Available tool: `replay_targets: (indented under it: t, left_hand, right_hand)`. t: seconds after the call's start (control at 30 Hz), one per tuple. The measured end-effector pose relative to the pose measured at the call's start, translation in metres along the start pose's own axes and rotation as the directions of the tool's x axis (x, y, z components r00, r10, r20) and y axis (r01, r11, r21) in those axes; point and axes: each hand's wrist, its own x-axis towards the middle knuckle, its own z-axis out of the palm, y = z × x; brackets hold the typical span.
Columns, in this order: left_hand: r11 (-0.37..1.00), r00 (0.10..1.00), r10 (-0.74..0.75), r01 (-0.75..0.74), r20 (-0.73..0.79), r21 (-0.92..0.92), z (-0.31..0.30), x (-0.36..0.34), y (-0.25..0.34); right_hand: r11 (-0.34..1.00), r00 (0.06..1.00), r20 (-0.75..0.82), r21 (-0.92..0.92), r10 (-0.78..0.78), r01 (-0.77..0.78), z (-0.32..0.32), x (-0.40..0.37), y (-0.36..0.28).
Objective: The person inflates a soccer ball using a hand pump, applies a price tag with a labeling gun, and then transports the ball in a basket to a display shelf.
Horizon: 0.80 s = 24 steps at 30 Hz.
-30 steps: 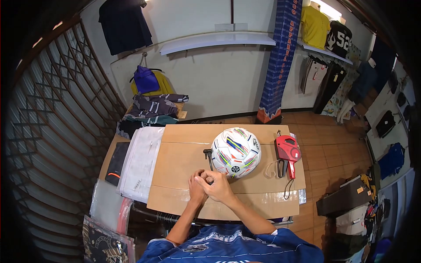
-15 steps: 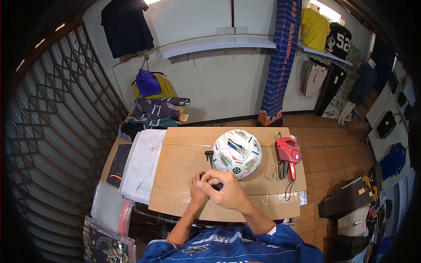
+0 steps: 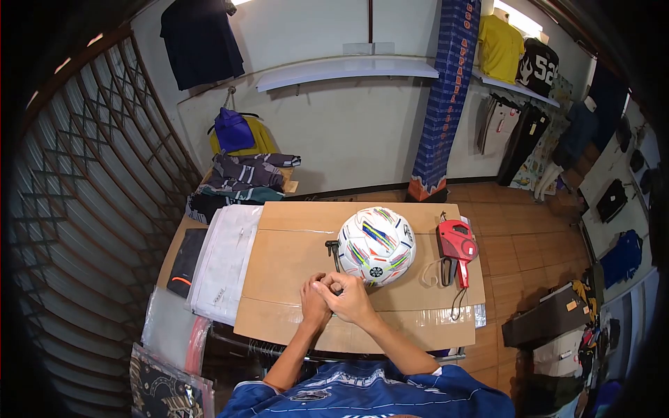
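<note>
My left hand (image 3: 315,301) and my right hand (image 3: 348,301) are closed and pressed together over the near part of the cardboard sheet (image 3: 286,254). A black ball pump (image 3: 333,246) shows its T-shaped handle and thin rod beyond my fingers. The rod leads down into my right hand, where a bit of dark material shows between the fingers. What my left fingers pinch is hidden. Just past my hands rests a white soccer ball (image 3: 376,245) with bright multicoloured streaks, close beside the rod.
A red price-label gun (image 3: 458,240) with a black loop lies right of the ball. Left of the cardboard are white plastic packets (image 3: 224,265) and a dark folded item (image 3: 187,261). Folded clothes (image 3: 247,171) are stacked behind. A patterned blue pillar (image 3: 446,104) stands beyond the table.
My right hand has lowered and turned, its raised knuckles now folded down closer against my left hand. The ball and label gun stay where they were.
</note>
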Motion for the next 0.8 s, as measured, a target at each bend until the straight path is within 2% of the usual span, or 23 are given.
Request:
replay_targets:
  t: [0.03, 0.23, 0.3, 0.37, 0.53, 0.6, 0.73, 0.8]
  left_hand:
    - [0.996, 0.999, 0.034, -0.032, -0.024, 0.078, -0.004, -0.001, 0.006]
    - [0.986, 0.993, 0.111, -0.105, -0.042, 0.132, 0.007, -0.002, -0.014]
    - [0.999, 1.0, 0.027, -0.026, 0.013, -0.042, 0.009, 0.0, -0.014]
    - [0.996, 1.0, -0.005, 0.007, 0.024, -0.088, 0.008, 0.0, -0.011]
    - [0.997, 0.994, 0.076, -0.075, -0.073, 0.028, -0.001, -0.003, -0.004]
    - [0.997, 0.997, 0.061, -0.059, -0.048, 0.045, 0.002, -0.004, -0.011]
    - [0.996, 0.999, 0.034, -0.034, 0.005, 0.078, 0.014, 0.004, -0.022]
    - [0.989, 0.996, 0.086, -0.081, -0.038, 0.121, 0.011, -0.001, -0.018]
  right_hand:
    - [1.0, 1.0, 0.004, 0.003, 0.017, -0.017, 0.003, -0.002, 0.008]
    - [0.999, 0.999, 0.018, -0.023, 0.033, -0.033, 0.007, -0.007, 0.014]
    - [0.996, 0.998, 0.035, -0.074, 0.059, -0.057, 0.001, -0.005, -0.003]
    - [0.997, 0.998, 0.03, -0.058, 0.047, -0.045, -0.008, -0.004, -0.034]
    - [0.999, 0.994, 0.1, -0.018, -0.041, 0.043, -0.03, 0.0, -0.086]
    - [0.998, 0.992, 0.118, -0.037, -0.044, 0.049, -0.029, 0.003, -0.089]
    - [0.995, 0.996, 0.089, -0.099, 0.033, -0.025, -0.014, 0.008, -0.044]
    - [0.991, 0.996, 0.065, -0.127, 0.058, -0.05, -0.007, 0.006, -0.028]
